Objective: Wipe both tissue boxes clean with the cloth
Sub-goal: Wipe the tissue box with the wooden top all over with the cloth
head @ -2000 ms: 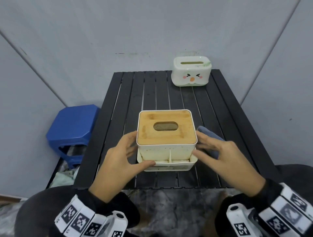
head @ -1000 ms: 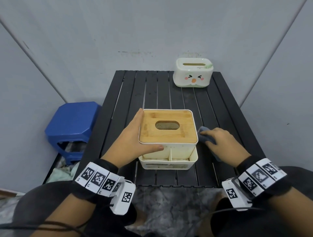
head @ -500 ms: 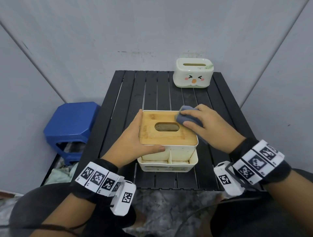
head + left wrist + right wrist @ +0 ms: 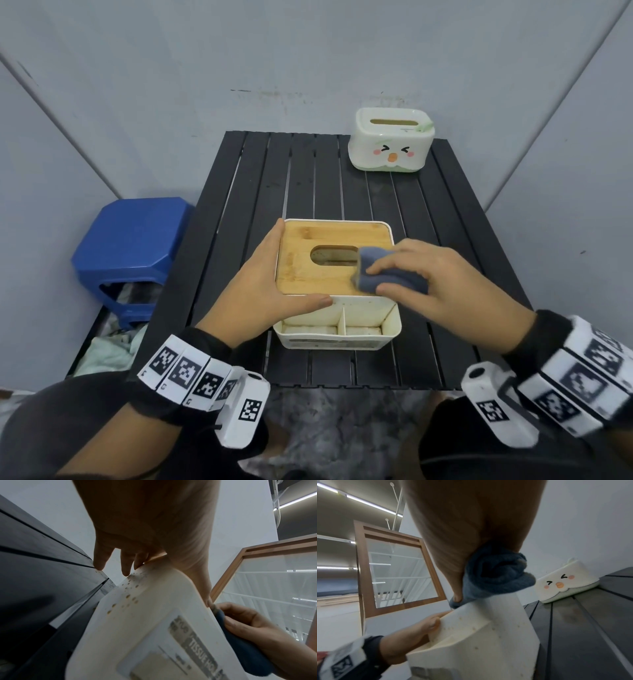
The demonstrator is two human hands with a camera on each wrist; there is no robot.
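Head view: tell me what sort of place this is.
Probably a makeshift indoor work corner, not a lived-in room: a black slatted folding table pushed against bare grey partition walls, with a blue plastic stool beside it.

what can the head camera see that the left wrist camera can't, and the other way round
Only the head view shows the bamboo lid from above, the duck-face tissue box at the table's far edge, and the blue stool.
Only the left wrist view shows brown specks on the near box's white side and a printed label.
Both show the left hand steadying that box and the right hand gripping the blue cloth.
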